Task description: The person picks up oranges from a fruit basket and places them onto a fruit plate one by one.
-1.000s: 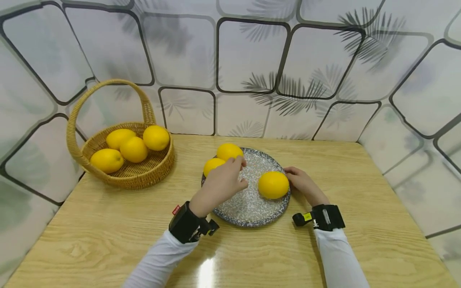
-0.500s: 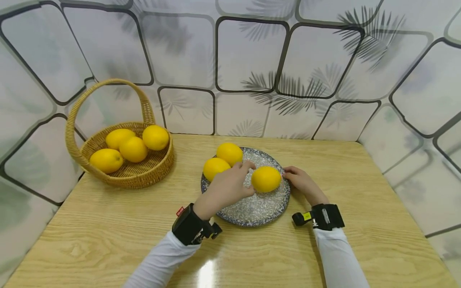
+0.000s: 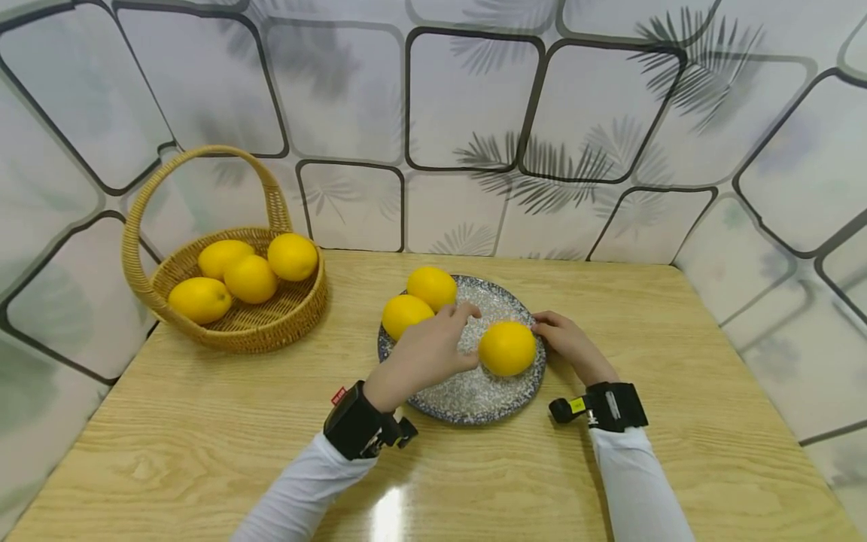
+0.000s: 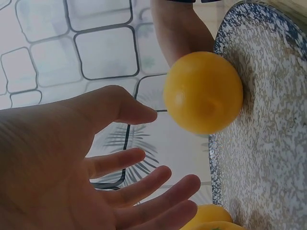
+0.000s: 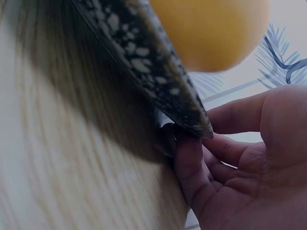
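Note:
A speckled grey plate [image 3: 467,403] with a dark rim lies on the table, and my right hand [image 3: 576,350] pinches its right edge. In the right wrist view the thumb and fingers [image 5: 189,158] are on either side of the rim. My left hand [image 3: 433,342] hovers over the plate's left part, fingers spread and slightly bent, holding nothing. A single lemon [image 3: 506,348] rests on the plate's right side, between the two hands; the left wrist view shows a gap between the thumb and this lemon [image 4: 204,92]. Behind the left hand, a lemon [image 3: 432,287] and another lemon [image 3: 405,315] sit together.
To the left on the wooden table [image 3: 203,421] stands a wicker basket [image 3: 271,335] with a tall arched handle [image 3: 138,218]. Several lemons [image 3: 250,279] lie inside it. A patterned wall covering [image 3: 467,105] rises behind and beside the table.
The lone lemon has rolled left toward my left hand and then back right, turning as it went. My left hand has shifted slightly right. The right hand keeps its place at the rim.

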The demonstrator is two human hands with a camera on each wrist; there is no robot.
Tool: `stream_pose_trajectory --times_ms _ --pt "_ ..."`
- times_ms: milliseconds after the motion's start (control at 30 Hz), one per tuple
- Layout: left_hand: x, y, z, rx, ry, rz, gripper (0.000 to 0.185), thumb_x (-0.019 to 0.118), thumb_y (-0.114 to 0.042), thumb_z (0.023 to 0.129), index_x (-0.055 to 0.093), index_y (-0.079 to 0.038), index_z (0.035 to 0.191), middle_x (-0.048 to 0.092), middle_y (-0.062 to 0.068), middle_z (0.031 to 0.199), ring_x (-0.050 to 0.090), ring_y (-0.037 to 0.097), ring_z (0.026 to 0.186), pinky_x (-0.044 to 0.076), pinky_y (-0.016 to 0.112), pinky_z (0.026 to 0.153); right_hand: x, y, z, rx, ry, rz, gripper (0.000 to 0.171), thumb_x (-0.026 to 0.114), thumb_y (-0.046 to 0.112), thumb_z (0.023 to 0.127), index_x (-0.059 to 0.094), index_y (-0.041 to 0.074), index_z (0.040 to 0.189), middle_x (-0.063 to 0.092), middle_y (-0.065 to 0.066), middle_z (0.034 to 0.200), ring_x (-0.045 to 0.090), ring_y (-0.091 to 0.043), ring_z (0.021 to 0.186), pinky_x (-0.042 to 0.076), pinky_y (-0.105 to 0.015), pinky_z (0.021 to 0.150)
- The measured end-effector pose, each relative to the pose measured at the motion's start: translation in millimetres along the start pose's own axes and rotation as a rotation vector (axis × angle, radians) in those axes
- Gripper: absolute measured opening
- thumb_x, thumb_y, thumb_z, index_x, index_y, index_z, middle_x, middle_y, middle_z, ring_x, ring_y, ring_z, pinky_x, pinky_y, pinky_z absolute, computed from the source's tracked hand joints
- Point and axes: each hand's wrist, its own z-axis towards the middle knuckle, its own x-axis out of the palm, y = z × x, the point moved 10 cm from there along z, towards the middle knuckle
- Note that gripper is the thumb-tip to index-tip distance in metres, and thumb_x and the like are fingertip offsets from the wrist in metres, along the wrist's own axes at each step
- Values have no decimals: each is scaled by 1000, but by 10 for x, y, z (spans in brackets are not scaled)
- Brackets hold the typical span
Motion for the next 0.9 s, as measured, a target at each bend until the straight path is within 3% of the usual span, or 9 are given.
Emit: stream_pose_trajectory --times_ms 700,900 --pt "49 18 5 6 16 13 65 73 -30 91 46 -18 148 61 13 129 45 8 54 37 18 43 13 0 18 -5 -4 3 53 41 26 108 39 -3 153 36 -27 159 36 -40 146 28 -55 124" --pt "-24 72 3 -11 24 -6 63 72 -31 93 44 -18 149 61 15 129 43 9 52 35 20 44 0 15 26 -15 -19 -18 52 40 24 108 40 -4 152 38 -28 157 37 -41 144 29 -55 123"
